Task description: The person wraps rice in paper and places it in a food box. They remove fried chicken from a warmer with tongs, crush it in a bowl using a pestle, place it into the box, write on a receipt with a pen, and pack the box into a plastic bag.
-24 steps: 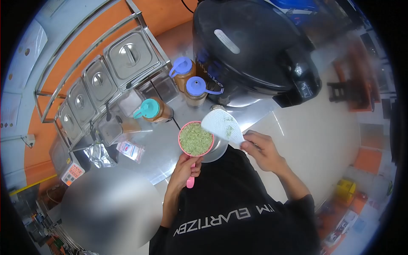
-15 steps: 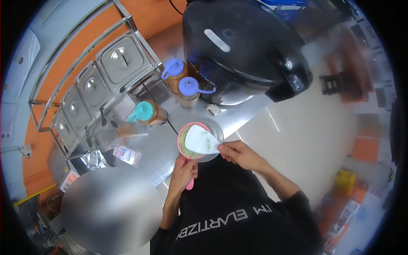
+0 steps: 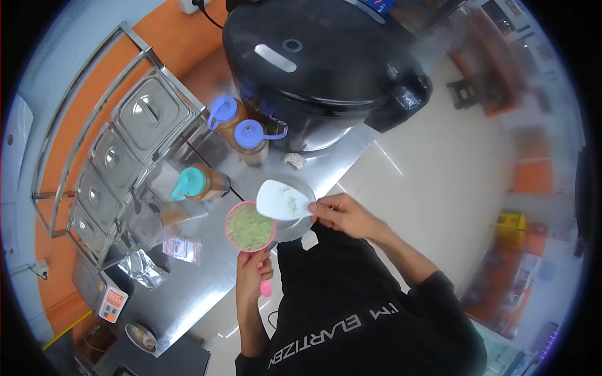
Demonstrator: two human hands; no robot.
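My left hand [image 3: 254, 271] is closed around the handle of a pink measuring cup [image 3: 274, 233], held up over the counter's edge. Pale green powder [image 3: 251, 227] fills the cup nearly to its rim. Between the thumb and fingers of my right hand [image 3: 343, 216] is a flat white scraper [image 3: 274, 199] with green specks on its face. The scraper is just right of the cup, above a round metal bowl [image 3: 295, 233] that it partly hides. What is in the bowl cannot be made out.
Squeeze-type bottles with a teal lid [image 3: 192, 181] and purple lids [image 3: 249, 133] stand on the steel counter [image 3: 194, 276]. Behind them is a large black cooker [image 3: 313, 56]. Lidded steel pans [image 3: 150, 113], a foil packet [image 3: 143, 268] and a scale [image 3: 113, 304] are at left.
The scraper was over the cup and now is beside it, above the bowl. My left hand and cup have moved left. A large round grey shape at lower left is gone; the view has shifted.
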